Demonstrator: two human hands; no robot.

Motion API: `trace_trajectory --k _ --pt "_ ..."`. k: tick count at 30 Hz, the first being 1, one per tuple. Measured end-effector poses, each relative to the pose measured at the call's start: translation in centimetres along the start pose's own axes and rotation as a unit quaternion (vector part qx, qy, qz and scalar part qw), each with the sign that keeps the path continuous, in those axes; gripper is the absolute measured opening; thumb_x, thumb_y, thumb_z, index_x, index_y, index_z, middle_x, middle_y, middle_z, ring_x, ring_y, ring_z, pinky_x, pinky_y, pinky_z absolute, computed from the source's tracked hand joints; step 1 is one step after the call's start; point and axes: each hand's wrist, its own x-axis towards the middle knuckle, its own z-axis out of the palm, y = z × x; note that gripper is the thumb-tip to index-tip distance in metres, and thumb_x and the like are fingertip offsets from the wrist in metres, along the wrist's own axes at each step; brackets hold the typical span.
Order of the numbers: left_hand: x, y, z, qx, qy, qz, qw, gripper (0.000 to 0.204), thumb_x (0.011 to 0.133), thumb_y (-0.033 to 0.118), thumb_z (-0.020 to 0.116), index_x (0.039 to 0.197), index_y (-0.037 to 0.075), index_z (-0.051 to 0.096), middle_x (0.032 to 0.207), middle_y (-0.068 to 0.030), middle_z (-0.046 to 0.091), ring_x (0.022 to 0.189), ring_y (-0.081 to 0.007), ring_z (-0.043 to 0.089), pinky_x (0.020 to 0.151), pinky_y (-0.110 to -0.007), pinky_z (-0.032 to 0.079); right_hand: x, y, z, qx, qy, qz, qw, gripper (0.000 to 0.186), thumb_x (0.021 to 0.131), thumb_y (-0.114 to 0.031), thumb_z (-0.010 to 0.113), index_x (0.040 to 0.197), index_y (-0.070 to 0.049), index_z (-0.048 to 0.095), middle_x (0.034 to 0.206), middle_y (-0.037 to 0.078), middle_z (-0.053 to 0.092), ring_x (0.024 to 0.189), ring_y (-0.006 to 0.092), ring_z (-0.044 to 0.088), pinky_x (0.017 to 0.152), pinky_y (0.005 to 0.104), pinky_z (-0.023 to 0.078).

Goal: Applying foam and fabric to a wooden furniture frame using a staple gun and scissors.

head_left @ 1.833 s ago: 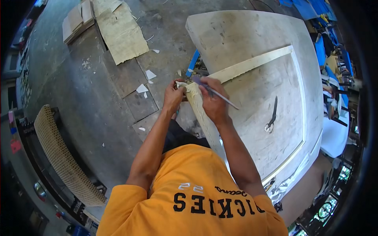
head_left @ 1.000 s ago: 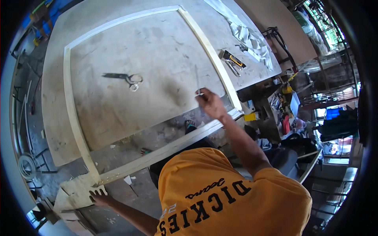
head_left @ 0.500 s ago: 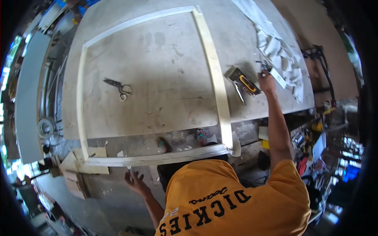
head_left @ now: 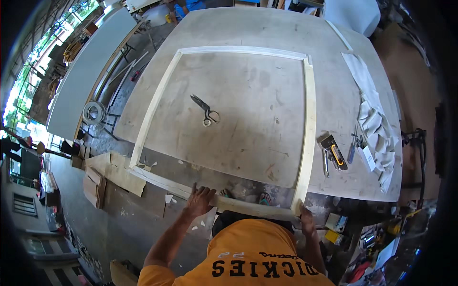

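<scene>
A large rectangular frame of pale wooden bars (head_left: 309,124) lies partly on the table, its near side jutting past the table edge towards my body. My left hand (head_left: 199,202) grips the near bar around its middle, fingers over the top. At the near right corner, my right hand (head_left: 307,220) holds the frame; some of its fingers are hidden. Inside the frame, black-bladed scissors (head_left: 206,108) rest open on the tabletop. Right of the frame lie a black and yellow staple gun (head_left: 336,152), a slim silver tool (head_left: 326,163) and a blue-handled tool (head_left: 352,148).
Crumpled whitish fabric (head_left: 374,119) and a small white box (head_left: 368,159) are on the right of the table (head_left: 229,28). Brown boards (head_left: 94,186) and a paper-like sheet (head_left: 136,182) sit on the floor at left. A coiled roll (head_left: 94,113) hangs by a pale panel (head_left: 90,71).
My right hand has left the tools by the fabric and come to the frame's near right corner. My left hand has moved onto the near bar. The whole view has shifted.
</scene>
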Motion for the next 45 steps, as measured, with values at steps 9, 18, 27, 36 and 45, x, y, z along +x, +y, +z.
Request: trace_trajectory --k 9,18,27,36,45 --pt "6.0 2.6 -14.1 -0.086 0.038 0.086 0.992 0.049 0.076 0.044 0.078 0.106 0.007 0.064 0.093 -0.0117 0.069 0.078 -0.0328 0.068 0.069 -0.043 0.053 6.0 -21.4 -12.3 0.5 0.456 0.01 0.736 0.062 0.105 -0.04 0.052 0.153 -0.004 0.037 0.13 0.017 0.065 0.105 0.0293 0.066 0.095 0.0412 0.053" --pt "11.6 1.0 -43.2 -0.492 0.265 0.018 0.829 0.048 0.075 0.038 0.086 0.089 -0.002 0.065 0.072 -0.0054 0.06 0.058 -0.0146 0.052 0.053 -0.03 0.048 21.8 -36.4 -6.1 0.233 0.1 -0.226 0.941 0.043 0.104 -0.028 0.051 0.138 -0.001 0.057 0.127 0.012 0.065 0.101 0.0207 0.065 0.086 0.0363 0.055" --pt "4.1 -6.5 -47.3 -0.636 0.327 0.092 0.693 0.028 0.089 0.027 0.073 0.097 0.003 0.064 0.068 -0.0006 0.053 0.051 -0.0088 0.049 0.046 -0.024 0.041 33.0 -32.1 27.4 0.344 -0.182 0.127 0.912 0.072 0.097 -0.06 0.056 0.139 -0.002 0.057 0.116 0.019 0.064 0.096 0.0196 0.061 0.083 0.0359 0.049" --pt "0.9 -9.3 -44.4 -0.657 0.349 0.216 0.632 0.039 0.091 0.032 0.059 0.115 0.002 0.057 0.07 -0.0003 0.046 0.054 -0.0093 0.045 0.054 -0.025 0.04 34.9 -30.2 30.6 0.267 -0.036 0.117 0.956 0.043 0.08 -0.031 0.073 0.101 0.006 0.069 0.083 0.014 0.066 0.069 0.0229 0.059 0.063 0.0348 0.047" --pt "-1.4 -12.5 -29.3 -0.774 0.35 0.007 0.527 0.054 0.086 0.029 0.063 0.131 -0.001 0.054 0.105 -0.0143 0.063 0.101 -0.0262 0.061 0.086 -0.04 0.052 28.0 -15.0 7.2 0.13 0.198 -0.022 0.971 0.029 0.077 -0.018 0.072 0.096 0.003 0.065 0.08 0.011 0.064 0.067 0.0207 0.055 0.063 0.0346 0.047"
